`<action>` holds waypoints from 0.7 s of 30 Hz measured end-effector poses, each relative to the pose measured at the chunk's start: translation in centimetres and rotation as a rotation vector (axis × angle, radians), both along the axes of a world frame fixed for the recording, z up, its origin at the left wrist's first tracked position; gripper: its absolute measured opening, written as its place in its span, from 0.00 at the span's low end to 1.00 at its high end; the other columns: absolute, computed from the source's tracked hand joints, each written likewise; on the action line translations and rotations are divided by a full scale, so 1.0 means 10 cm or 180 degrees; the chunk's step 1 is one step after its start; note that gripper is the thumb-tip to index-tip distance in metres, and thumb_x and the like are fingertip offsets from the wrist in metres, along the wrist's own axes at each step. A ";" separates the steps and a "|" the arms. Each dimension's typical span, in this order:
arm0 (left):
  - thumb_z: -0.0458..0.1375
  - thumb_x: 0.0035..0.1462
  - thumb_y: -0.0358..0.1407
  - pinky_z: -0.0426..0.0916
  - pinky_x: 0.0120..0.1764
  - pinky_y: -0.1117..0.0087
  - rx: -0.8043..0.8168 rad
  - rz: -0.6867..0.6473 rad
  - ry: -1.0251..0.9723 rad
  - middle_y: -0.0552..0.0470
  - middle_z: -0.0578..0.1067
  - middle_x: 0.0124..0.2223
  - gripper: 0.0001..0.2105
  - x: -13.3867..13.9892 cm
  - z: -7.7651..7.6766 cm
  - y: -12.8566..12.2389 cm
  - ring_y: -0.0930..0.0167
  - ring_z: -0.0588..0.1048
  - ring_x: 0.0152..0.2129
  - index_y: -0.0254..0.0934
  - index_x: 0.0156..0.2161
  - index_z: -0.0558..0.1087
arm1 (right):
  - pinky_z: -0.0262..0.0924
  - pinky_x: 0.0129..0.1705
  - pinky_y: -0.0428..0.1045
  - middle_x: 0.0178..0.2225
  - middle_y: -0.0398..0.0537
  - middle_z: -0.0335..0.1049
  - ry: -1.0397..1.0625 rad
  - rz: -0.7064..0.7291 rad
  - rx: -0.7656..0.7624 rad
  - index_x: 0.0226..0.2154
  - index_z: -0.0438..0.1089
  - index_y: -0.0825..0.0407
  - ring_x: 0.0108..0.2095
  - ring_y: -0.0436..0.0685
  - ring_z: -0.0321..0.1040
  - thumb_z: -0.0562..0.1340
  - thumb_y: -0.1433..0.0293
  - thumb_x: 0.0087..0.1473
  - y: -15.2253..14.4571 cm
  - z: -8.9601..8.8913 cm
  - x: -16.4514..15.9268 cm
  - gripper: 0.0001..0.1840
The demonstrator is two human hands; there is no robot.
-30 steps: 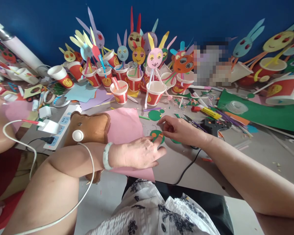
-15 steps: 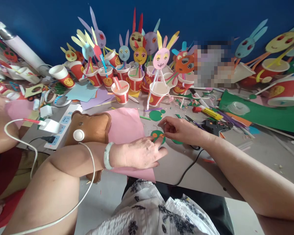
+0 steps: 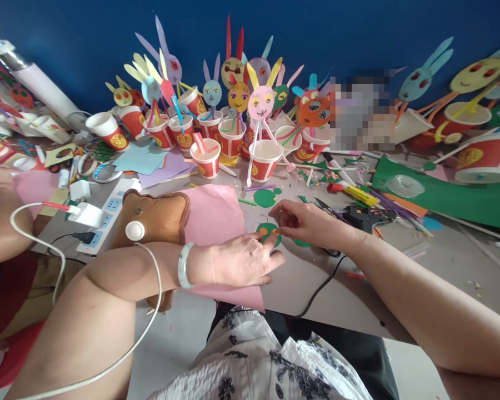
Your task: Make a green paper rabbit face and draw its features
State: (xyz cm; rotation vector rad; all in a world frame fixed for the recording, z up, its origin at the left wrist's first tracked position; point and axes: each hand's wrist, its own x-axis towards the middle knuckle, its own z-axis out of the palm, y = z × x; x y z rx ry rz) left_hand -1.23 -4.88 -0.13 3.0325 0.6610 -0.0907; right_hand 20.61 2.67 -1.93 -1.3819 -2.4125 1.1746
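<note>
A green paper disc point(image 3: 263, 227) with orange paper pieces on it lies flat on the table. My left hand point(image 3: 239, 258) rests palm down, fingers stretched out, with its fingertips on the disc's near edge. At the disc's right side, my right hand point(image 3: 302, 222) is closed with its fingers bent and thumb drawn in. A bit of orange paper shows by its fingertips, but what they grip is partly hidden. Another green disc point(image 3: 265, 198) lies just beyond. A further green piece point(image 3: 302, 242) shows partly under my right hand.
Pink paper point(image 3: 216, 208) and a brown hand warmer point(image 3: 158, 216) lie left, beside a power strip point(image 3: 110, 214). Red-and-white cups point(image 3: 265, 166) with paper faces line the back. A glue gun point(image 3: 364, 216) and scissors point(image 3: 329, 206) lie right. A co-worker's arm point(image 3: 4, 222) is far left.
The pink paper face in the front middle cup has swayed to the left, uncovering a green face behind it. My two hands stay in nearly the same place.
</note>
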 end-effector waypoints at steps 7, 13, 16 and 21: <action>0.58 0.68 0.43 0.75 0.39 0.63 0.0087 -0.0011 -0.0019 0.27 0.73 0.59 0.14 0.01 -0.05 0.01 0.55 0.80 0.48 0.31 0.47 0.72 | 0.62 0.31 0.50 0.28 0.43 0.75 0.0024 0.0034 0.0002 0.44 0.69 0.50 0.26 0.54 0.69 0.63 0.63 0.53 0.01 0.00 0.00 0.16; 0.56 0.69 0.43 0.75 0.37 0.61 0.0048 -0.0016 -0.0014 0.28 0.74 0.57 0.14 0.00 -0.06 0.01 0.55 0.81 0.45 0.31 0.47 0.72 | 0.61 0.31 0.49 0.27 0.42 0.74 0.0011 0.0023 0.0093 0.43 0.69 0.49 0.25 0.53 0.68 0.63 0.64 0.52 0.01 -0.02 0.01 0.15; 0.57 0.69 0.44 0.75 0.38 0.61 0.0053 -0.0011 0.0003 0.29 0.74 0.56 0.15 0.00 -0.05 0.01 0.55 0.80 0.45 0.32 0.47 0.72 | 0.61 0.31 0.49 0.27 0.43 0.74 0.0016 0.0086 0.0062 0.45 0.68 0.50 0.26 0.54 0.69 0.63 0.62 0.53 -0.01 -0.01 0.00 0.17; 0.57 0.68 0.47 0.74 0.39 0.61 0.0140 -0.0035 -0.0151 0.30 0.76 0.53 0.17 0.00 -0.07 0.02 0.54 0.79 0.46 0.32 0.46 0.73 | 0.61 0.32 0.49 0.28 0.42 0.74 -0.0005 0.0041 0.0162 0.45 0.67 0.49 0.26 0.53 0.68 0.63 0.62 0.54 -0.03 -0.01 -0.01 0.16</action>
